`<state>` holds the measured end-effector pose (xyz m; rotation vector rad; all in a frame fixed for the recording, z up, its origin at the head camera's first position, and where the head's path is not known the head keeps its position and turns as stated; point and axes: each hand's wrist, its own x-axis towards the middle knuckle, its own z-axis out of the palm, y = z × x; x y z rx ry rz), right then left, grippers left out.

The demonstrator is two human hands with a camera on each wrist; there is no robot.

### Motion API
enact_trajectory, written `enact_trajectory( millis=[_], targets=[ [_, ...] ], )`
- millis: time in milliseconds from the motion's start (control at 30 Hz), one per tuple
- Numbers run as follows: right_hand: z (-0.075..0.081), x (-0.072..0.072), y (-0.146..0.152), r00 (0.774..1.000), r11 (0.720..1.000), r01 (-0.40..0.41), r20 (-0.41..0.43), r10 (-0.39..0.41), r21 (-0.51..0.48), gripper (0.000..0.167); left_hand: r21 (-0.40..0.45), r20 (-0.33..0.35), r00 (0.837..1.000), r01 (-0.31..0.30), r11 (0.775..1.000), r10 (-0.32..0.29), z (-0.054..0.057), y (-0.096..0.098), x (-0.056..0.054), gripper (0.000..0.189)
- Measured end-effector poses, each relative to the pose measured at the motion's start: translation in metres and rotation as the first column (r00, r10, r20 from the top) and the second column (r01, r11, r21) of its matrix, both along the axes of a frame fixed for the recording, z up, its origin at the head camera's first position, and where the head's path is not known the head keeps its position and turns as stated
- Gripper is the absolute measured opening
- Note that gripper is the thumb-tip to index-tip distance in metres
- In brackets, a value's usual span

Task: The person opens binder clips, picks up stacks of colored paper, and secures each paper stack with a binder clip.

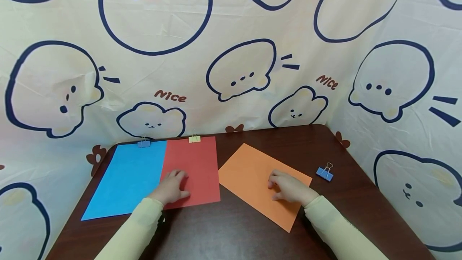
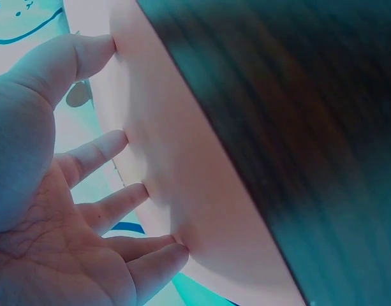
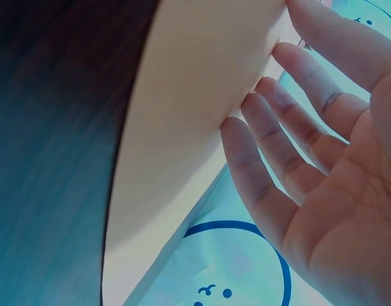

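Observation:
A red sheet of paper [image 1: 198,167] lies flat on the table, and my left hand [image 1: 170,187] touches it with spread fingertips. In the left wrist view the fingers [image 2: 96,156] are parted, with their tips on the sheet. To the right, an orange sheet [image 1: 249,175] lies at an angle, its left corner by the red sheet's edge. My right hand [image 1: 288,187] rests its fingertips on the orange sheet; the right wrist view shows the fingers [image 3: 265,146] fairly straight against it. Left of the red sheet is a blue sheet [image 1: 126,183].
A blue binder clip [image 1: 143,144] grips the blue sheet's far edge, and a yellow binder clip [image 1: 194,139] the red sheet's. A loose blue binder clip [image 1: 325,173] lies right of the orange sheet on the dark wooden table [image 1: 202,236]. Patterned cloth [image 1: 245,23] surrounds the table's back and sides.

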<state>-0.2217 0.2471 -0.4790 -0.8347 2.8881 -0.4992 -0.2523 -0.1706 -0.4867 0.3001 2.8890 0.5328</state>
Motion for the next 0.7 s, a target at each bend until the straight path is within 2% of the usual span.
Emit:
enact_trajectory(
  millis=[467,700],
  targets=[
    [-0.0003,-0.0006,0.0005,1.000,1.000,0.001,0.009,-0.001,-0.006,0.027,0.016,-0.034,0.999,0.031,0.999,-0.031,-0.0001,-0.0035,0.0000,0.065],
    [-0.0023,-0.0013,0.0010,1.000,1.000,0.008,0.004,-0.008,-0.001,0.027,0.001,-0.020,1.000,0.009,1.000,-0.009,-0.0010,-0.0027,-0.0012,0.068]
  ],
)
